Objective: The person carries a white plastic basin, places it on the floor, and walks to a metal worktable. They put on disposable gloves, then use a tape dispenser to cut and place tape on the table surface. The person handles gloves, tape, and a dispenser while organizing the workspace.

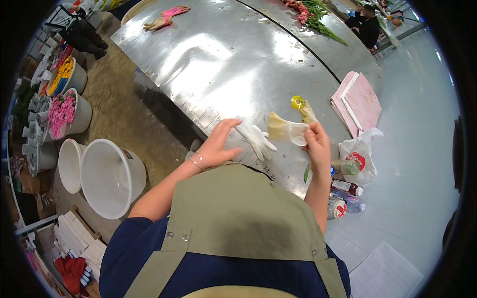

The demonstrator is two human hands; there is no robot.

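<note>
My right hand (316, 143) pinches the cuff of a white work glove (285, 128) with a yellowish end, held above the metal table (208, 78). A second white glove (255, 138) lies on the tabletop in front of my body. Just left of it is my left hand (221, 145), fingers apart and nothing in it; whether its fingertips touch the glove's cuff I cannot tell. Behind my right hand lie a yellow roll of tape (297, 102) and another yellowish glove (308, 112), partly hidden.
Pink-and-cream gloves (167, 18) and cut flowers (313, 18) lie at the table's far side. To the right are pink folded sheets (356, 102), a plastic bag (359, 152) and several bottles (346, 186). White tubs (111, 178) stand left on the floor; two people are farther off.
</note>
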